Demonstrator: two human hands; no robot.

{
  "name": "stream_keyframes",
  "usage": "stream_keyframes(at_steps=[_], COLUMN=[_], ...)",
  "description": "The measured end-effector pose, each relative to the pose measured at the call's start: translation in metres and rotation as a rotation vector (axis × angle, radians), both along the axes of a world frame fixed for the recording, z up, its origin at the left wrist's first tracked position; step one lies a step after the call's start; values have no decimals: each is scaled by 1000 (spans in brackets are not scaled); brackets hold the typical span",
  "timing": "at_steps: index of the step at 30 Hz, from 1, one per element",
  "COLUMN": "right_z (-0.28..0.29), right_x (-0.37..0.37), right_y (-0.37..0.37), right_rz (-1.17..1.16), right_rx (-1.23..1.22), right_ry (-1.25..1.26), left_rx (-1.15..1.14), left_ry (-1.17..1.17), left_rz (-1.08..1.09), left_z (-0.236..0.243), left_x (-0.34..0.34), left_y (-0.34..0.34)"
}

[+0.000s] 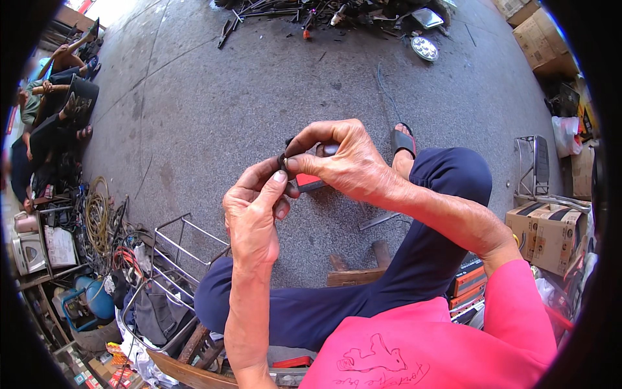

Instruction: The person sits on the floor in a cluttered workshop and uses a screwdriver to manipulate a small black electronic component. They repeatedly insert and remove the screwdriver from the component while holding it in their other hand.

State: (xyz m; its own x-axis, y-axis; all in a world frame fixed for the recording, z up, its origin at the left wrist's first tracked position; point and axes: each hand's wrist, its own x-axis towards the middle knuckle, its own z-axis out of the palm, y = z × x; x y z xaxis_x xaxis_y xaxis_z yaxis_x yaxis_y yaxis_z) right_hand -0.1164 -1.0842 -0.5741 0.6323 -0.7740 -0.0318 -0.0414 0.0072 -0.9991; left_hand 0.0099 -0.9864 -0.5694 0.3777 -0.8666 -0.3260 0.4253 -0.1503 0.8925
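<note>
Currently, left hand (254,202) and right hand (350,162) are pinching 1 small dark part (283,160), fingers and thumbs clamped on it; it's sitting between the hands, above the grey floor (201,117).

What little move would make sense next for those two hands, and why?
Perhaps the right hand should gently turn the small dark piece while the left hand steadies it. Both hands meet at that piece with thumb and finger, and they cover most of it, so a slight turn might give a better view.
</note>
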Motion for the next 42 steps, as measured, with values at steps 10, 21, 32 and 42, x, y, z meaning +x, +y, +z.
stream_keyframes(at_steps=[10,21,32,42], right_z=[0,10,29,25], right_x=[-1,-13,-44,-71], right_y=[-5,-11,-27,-35], right_rz=[-20,46,-112,-178], right_rx=[198,4,-69,-22], right_ry=[37,94,-44,-10], left_rx=[26,119,345,479], left_ry=[-224,-74,312,425], left_rz=[16,80,59,61], left_z=[2,-22,-214,-253], left_x=[-7,15,49,60], left_y=[-2,-15,-13,-27])
